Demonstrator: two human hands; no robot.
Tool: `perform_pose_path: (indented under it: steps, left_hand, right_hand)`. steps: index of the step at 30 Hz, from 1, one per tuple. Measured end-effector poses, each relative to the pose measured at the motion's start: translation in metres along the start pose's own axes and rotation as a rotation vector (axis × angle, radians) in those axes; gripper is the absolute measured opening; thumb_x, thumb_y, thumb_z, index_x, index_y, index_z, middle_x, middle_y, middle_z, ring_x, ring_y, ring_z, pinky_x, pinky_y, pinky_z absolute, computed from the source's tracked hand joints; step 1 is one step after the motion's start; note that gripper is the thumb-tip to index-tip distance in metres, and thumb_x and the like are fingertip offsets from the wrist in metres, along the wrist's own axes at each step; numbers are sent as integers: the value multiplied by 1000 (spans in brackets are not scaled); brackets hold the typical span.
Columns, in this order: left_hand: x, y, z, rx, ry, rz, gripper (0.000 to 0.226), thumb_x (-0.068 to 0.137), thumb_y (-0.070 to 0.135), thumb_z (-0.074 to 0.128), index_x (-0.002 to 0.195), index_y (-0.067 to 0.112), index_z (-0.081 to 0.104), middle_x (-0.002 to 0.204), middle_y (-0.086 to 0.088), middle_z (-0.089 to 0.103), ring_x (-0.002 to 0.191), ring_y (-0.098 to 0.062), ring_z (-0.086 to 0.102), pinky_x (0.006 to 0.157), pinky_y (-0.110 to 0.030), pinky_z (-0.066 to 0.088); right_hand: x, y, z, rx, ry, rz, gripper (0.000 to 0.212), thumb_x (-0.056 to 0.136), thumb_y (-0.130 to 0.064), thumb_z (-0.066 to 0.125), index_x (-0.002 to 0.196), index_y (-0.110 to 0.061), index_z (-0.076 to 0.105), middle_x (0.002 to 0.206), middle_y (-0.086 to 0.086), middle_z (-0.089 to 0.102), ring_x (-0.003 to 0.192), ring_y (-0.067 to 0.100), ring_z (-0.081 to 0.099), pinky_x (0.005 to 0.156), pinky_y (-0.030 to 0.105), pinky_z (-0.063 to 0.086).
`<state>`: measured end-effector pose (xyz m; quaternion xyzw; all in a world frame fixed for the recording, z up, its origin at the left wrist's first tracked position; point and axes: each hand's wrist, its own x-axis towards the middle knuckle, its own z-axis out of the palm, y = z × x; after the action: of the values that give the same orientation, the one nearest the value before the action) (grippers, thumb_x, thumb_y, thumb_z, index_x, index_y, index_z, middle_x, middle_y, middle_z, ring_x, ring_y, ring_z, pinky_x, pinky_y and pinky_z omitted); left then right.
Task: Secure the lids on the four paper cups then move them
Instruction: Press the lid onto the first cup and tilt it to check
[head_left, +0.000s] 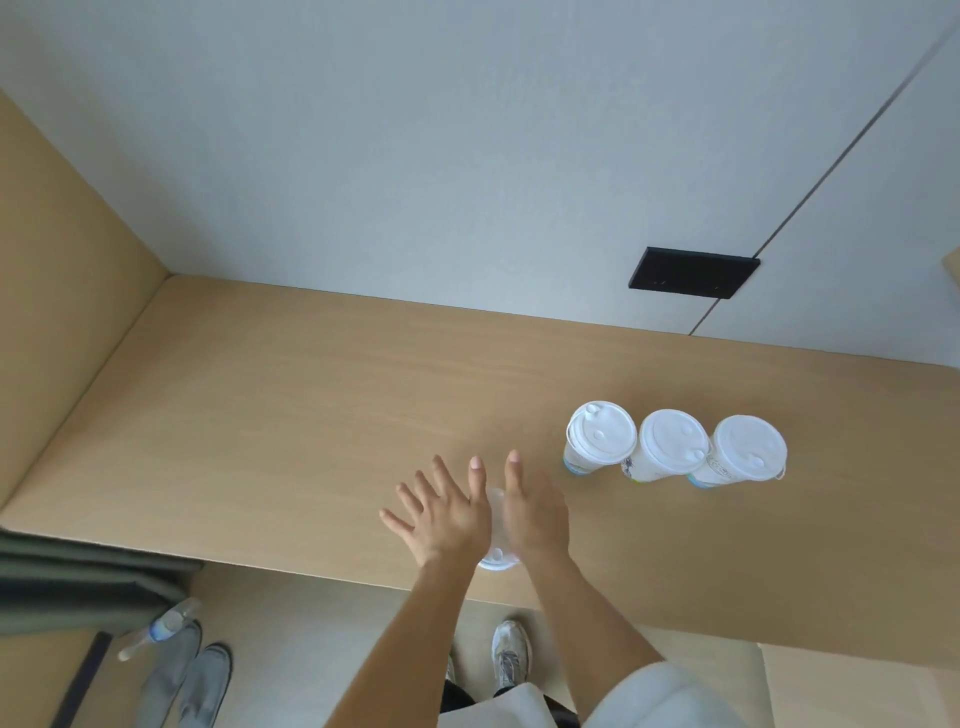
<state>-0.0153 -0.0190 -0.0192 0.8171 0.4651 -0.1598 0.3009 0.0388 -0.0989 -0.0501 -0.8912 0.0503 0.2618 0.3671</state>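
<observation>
Your left hand (441, 512) and right hand (532, 512) lie flat, fingers spread, on the fourth white-lidded paper cup (496, 556) near the light wooden counter's (260, 415) front edge. Three lidded white paper cups (670, 447) line up right, below the grey wall (415, 156).

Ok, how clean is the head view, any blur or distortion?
Head view: soft, even light, no glare; wide-angle bend tilts the three lidded cups outward; left hand and right hand slightly motion-soft, mostly hiding the fourth cup; the bottle near the corner is blurred.
</observation>
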Motion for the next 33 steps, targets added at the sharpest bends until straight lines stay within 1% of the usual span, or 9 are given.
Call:
perform_pose_path:
  steps: [4, 8, 12, 15, 18, 23, 26, 29, 33]
  left_hand:
    - [2, 4, 4, 39, 23, 4, 73, 100, 66, 8, 164, 32, -3, 173, -8, 10, 160, -33, -3, 122, -66, -10]
    - [5, 3, 4, 29, 29, 15, 69, 101, 64, 7, 163, 37, -6, 173, -8, 11, 160, -32, -3, 121, -67, -10]
    - [9, 3, 5, 50, 8, 65, 67, 102, 63, 4, 162, 37, -9, 174, -8, 6, 160, -33, -9, 120, -68, -12]
    - [14, 1, 1, 84, -9, 188, 67, 103, 61, 7, 163, 36, -8, 174, -7, 1, 159, -33, -13, 121, -67, -12]
    - [28, 2, -7, 203, -11, 432, 71, 100, 64, 8, 164, 34, -4, 174, -2, -4, 159, -29, -16, 123, -63, -12]
    - [39, 6, -25, 331, 73, 726, 104, 79, 83, -19, 163, 34, 19, 174, 3, 9, 160, -21, -7, 126, -57, -8]
    - [26, 0, -34, 192, 127, 622, 91, 88, 79, -3, 159, 33, 29, 172, 2, 15, 161, -22, -2, 127, -55, -6]
    - [0, -12, -30, 19, 85, 316, 69, 100, 65, 19, 159, 32, 28, 172, -2, 14, 160, -26, 0, 126, -56, -3]
    - [-21, -24, -8, -40, 9, 93, 75, 99, 63, 11, 163, 26, 16, 172, -8, 12, 160, -32, 0, 124, -62, -1]
  right_hand:
    - [5, 4, 12, -50, 94, -41, 89, 87, -80, 7, 127, -21, 61, 123, 4, 66, 122, 29, 58, 101, 40, 40]
    - [11, 6, 19, -151, 216, -68, 93, 89, -82, -2, 116, -22, 64, 111, 4, 70, 113, 28, 61, 100, 40, 43]
    - [8, 7, 20, -210, 305, -32, 90, 93, -80, 1, 128, -24, 62, 128, 9, 66, 133, 29, 49, 110, 44, 41]
    - [-11, 0, 13, -70, 264, 116, 73, 99, -73, 21, 152, -29, 46, 159, 19, 39, 153, 33, 27, 120, 49, 30]
    - [-32, 0, 14, 136, 186, 362, 74, 100, -73, 22, 162, -33, 27, 170, 25, 15, 157, 36, 18, 125, 51, 22]
    - [-52, -2, 18, 372, 117, 581, 88, 97, -78, 24, 167, -26, 16, 167, 24, 20, 152, 41, 27, 122, 53, 29]
    - [-54, 2, 5, 336, 107, 490, 93, 94, -83, 19, 166, -24, 16, 168, 23, 20, 153, 41, 26, 123, 54, 27]
    - [-47, 1, -13, 146, 119, 126, 97, 90, -81, 13, 153, -14, 42, 152, 21, 44, 137, 40, 44, 114, 53, 38]
    - [-26, -13, -14, 52, 87, -129, 93, 88, -81, 18, 132, -9, 57, 129, 18, 63, 117, 38, 59, 103, 53, 49]
